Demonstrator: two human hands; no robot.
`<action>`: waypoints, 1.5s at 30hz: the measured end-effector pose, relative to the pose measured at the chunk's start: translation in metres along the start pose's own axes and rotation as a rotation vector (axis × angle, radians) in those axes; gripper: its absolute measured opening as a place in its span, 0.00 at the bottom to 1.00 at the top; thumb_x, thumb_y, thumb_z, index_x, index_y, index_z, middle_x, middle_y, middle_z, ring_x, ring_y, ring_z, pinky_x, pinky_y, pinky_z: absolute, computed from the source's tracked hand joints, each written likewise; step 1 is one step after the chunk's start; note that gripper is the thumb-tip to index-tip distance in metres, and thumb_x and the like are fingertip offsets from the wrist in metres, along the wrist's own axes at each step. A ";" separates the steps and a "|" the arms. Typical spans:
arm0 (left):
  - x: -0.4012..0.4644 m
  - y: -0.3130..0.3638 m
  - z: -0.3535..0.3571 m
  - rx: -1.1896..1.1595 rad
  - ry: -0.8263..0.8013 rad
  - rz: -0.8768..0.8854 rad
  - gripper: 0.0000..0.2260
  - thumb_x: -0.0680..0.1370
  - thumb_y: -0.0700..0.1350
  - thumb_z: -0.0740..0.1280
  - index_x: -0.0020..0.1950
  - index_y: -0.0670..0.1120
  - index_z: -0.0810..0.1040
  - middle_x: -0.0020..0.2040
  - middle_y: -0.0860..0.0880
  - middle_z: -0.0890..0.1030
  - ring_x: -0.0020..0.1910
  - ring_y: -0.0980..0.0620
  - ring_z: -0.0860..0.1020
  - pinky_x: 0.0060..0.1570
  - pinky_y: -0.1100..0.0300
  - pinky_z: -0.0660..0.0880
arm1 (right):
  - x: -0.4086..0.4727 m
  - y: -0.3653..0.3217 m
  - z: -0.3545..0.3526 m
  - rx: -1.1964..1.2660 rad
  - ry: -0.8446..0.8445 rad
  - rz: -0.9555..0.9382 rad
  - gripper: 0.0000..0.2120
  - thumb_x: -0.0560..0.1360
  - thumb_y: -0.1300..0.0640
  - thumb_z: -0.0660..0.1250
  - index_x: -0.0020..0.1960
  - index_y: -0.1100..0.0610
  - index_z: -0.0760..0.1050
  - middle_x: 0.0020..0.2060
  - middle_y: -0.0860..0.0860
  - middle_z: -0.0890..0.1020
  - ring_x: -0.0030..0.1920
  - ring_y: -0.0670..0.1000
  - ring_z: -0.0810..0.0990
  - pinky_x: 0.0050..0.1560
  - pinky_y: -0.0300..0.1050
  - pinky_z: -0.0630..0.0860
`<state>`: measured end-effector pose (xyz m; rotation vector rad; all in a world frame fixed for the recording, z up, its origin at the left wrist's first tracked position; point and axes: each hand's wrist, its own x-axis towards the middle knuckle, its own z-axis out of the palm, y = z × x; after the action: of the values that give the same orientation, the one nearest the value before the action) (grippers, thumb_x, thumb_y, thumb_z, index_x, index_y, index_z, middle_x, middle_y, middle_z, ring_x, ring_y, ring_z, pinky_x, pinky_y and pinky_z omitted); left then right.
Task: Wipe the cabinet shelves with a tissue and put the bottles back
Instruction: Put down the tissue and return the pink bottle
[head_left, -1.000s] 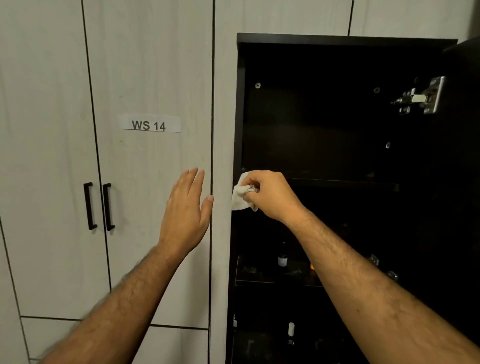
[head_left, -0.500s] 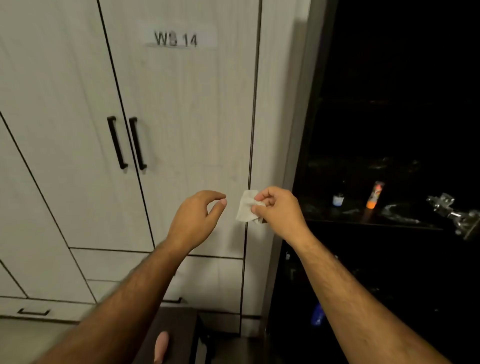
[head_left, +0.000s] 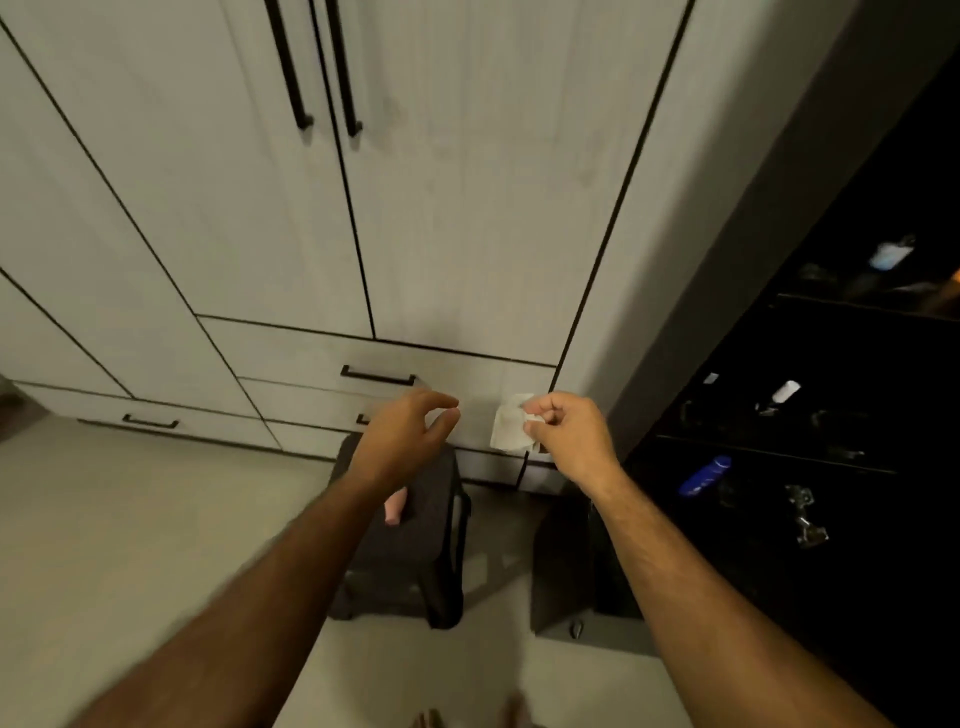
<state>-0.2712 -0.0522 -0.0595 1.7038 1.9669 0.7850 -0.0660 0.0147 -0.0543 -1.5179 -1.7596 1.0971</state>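
Right hand (head_left: 569, 439) holds the tissue (head_left: 511, 422), pinched between thumb and curled fingers (head_left: 537, 410); the tissue hangs crumpled to the left of the knuckles, in mid-air in front of the pale drawers (head_left: 322, 358). Left hand (head_left: 402, 439) is empty, fingers loosely curled, thumb and forefinger apart, tips pointing right toward the tissue with a small gap between hand and tissue. Both forearms reach in from the near edge.

Open dark cabinet (head_left: 831, 364) on the right, interior dim. Top visible shelf: a small pale bottle (head_left: 891, 254) far right, blurred. Middle shelf: a dark bottle with a white cap (head_left: 779, 395), tilted; other shapes there too dark to tell. Lowest shelf: a blue bottle (head_left: 704, 475) lying on its side near the front edge, and a metal hinge (head_left: 805, 519) to its right.

Pale closed doors (head_left: 441, 182) fill the far left and centre, with 2 vertical black handles (head_left: 322, 67) at top.

Floor (head_left: 130, 545): a dark bag (head_left: 410, 561) stands below the left hand, something pink (head_left: 395, 506) on its top, partly hidden by the forearm. A dark box (head_left: 571, 571) sits just right of the bag, below the right wrist.
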 end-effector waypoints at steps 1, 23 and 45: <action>-0.004 -0.013 0.006 -0.006 -0.020 -0.032 0.15 0.80 0.52 0.63 0.63 0.49 0.78 0.61 0.50 0.80 0.57 0.56 0.77 0.54 0.62 0.72 | 0.001 0.010 0.010 -0.011 -0.018 0.025 0.07 0.72 0.66 0.73 0.46 0.55 0.82 0.36 0.47 0.80 0.37 0.47 0.80 0.44 0.45 0.81; -0.033 -0.218 0.098 -0.232 -0.143 -0.540 0.12 0.78 0.44 0.69 0.61 0.49 0.79 0.50 0.55 0.81 0.41 0.69 0.75 0.42 0.78 0.70 | 0.045 0.127 0.251 -0.169 -0.403 0.146 0.07 0.75 0.62 0.71 0.51 0.59 0.84 0.47 0.52 0.85 0.47 0.48 0.82 0.47 0.33 0.76; 0.035 -0.439 0.194 -0.067 -0.141 -0.579 0.14 0.77 0.41 0.67 0.61 0.50 0.79 0.49 0.49 0.79 0.44 0.52 0.76 0.47 0.57 0.76 | 0.142 0.211 0.468 -0.591 -0.517 -0.021 0.11 0.80 0.62 0.61 0.57 0.57 0.81 0.53 0.50 0.84 0.56 0.47 0.78 0.46 0.26 0.52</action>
<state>-0.4805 -0.0290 -0.4922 1.0265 2.1404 0.4939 -0.3766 0.0557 -0.4846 -1.6217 -2.6268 1.0784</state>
